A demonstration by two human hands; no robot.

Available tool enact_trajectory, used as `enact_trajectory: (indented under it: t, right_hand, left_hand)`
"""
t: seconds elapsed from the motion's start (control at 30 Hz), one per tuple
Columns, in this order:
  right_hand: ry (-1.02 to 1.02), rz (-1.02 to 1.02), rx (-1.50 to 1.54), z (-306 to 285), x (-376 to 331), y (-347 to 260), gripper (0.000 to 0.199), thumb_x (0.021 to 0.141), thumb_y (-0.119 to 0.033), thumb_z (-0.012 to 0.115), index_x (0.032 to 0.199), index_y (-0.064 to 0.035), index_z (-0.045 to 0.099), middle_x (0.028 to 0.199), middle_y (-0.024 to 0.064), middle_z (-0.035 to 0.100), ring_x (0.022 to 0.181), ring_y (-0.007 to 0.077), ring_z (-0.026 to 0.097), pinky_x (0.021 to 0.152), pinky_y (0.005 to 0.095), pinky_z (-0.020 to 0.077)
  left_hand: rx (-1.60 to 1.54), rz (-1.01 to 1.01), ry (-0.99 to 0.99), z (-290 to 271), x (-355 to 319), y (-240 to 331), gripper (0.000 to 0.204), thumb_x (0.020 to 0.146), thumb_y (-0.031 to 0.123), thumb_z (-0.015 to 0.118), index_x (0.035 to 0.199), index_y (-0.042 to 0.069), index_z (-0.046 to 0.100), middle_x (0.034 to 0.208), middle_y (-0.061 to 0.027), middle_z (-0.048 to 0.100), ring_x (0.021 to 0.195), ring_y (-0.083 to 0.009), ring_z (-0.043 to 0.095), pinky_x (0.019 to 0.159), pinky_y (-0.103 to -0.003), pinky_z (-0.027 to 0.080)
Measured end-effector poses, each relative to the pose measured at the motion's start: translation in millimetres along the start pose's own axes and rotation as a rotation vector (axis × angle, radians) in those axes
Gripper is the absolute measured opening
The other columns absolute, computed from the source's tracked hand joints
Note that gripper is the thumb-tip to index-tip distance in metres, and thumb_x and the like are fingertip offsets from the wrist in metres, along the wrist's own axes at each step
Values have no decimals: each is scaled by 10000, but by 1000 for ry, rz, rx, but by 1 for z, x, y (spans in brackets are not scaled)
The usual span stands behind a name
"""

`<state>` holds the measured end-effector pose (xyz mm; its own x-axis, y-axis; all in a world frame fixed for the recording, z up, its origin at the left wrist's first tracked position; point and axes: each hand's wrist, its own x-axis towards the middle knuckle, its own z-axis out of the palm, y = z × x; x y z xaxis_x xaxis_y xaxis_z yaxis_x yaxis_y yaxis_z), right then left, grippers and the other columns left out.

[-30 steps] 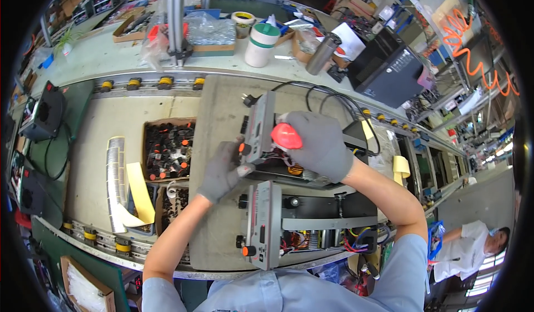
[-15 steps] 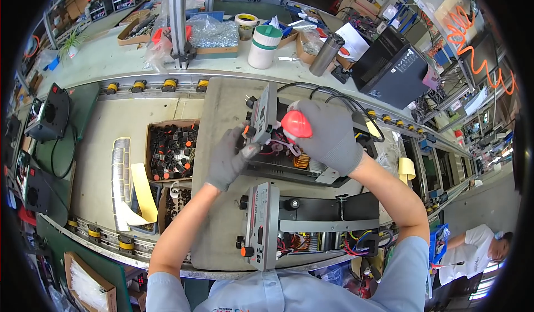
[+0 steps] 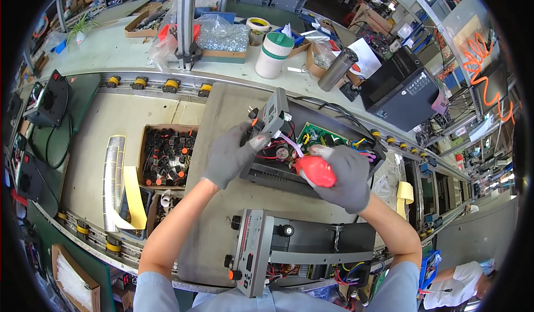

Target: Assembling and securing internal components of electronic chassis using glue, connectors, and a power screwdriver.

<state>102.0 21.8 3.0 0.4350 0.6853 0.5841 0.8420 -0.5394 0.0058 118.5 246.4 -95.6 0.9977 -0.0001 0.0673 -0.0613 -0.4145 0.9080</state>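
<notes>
A grey front panel (image 3: 273,113) with black and orange knobs leans at the left end of an open dark machine housing (image 3: 278,177). My left hand (image 3: 232,153), in a grey glove, is closed on the panel's lower edge beside an orange-tipped knob (image 3: 257,123). My gloved right hand (image 3: 347,175) grips a red bulb-shaped handle (image 3: 318,171) over the housing; its working end is hidden. A pinkish cable (image 3: 289,142) runs from the panel toward that hand. Inside the housing show a green circuit board (image 3: 320,134) and coloured wires.
Nearer me lies a second open machine (image 3: 322,251) with its own knobbed panel. At left are a box of black and orange knobs (image 3: 167,159), a label sheet (image 3: 114,173) and yellow paper (image 3: 133,198). Roller rails border the bench; another person (image 3: 461,284) is at lower right.
My right hand has moved right and nearer me with the red handle, away from the panel, uncovering the circuit board. My left hand stays at the panel. The whole view has shifted slightly.
</notes>
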Motion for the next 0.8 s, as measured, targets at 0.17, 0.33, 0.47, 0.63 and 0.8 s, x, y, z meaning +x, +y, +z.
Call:
enact_trajectory:
  t: [0.17,0.33,0.47,0.63,0.8]
  right_hand:
    - [-75,38,-19,11,3,6,371,639,-206,734,954,-67,599,734,77,597,625,243,585,530,331,449]
    - [-87,42,-38,13,5,8,373,634,-202,730,952,-60,597,728,72,589,619,240,576,523,328,444]
    - [-99,22,-46,11,5,7,395,625,-206,729,966,-67,585,705,59,570,603,233,563,511,325,438]
    - [-58,-7,-31,16,3,10,404,624,-217,727,974,-86,576,711,53,571,600,227,563,506,323,439]
    - [-107,44,-114,16,11,4,394,639,-242,723,974,-97,576,740,52,589,632,222,587,526,321,459]
  left_hand:
    - [75,43,95,3,-1,1,781,764,625,509,1187,-31,498,1109,-241,564,1033,-374,544,864,-405,429]
    - [46,47,91,4,-1,-1,771,767,610,520,1197,-29,487,1103,-247,564,1035,-374,544,860,-401,431]
    - [44,46,115,6,2,-5,763,768,606,523,1188,-30,490,1080,-250,573,1021,-373,552,847,-400,436]
    - [-1,62,91,4,3,-4,754,767,606,527,1179,-25,497,996,-244,605,963,-374,579,807,-403,449]
    - [-95,57,59,4,8,-4,760,757,616,531,1167,-24,505,899,-225,631,881,-355,614,763,-393,461]
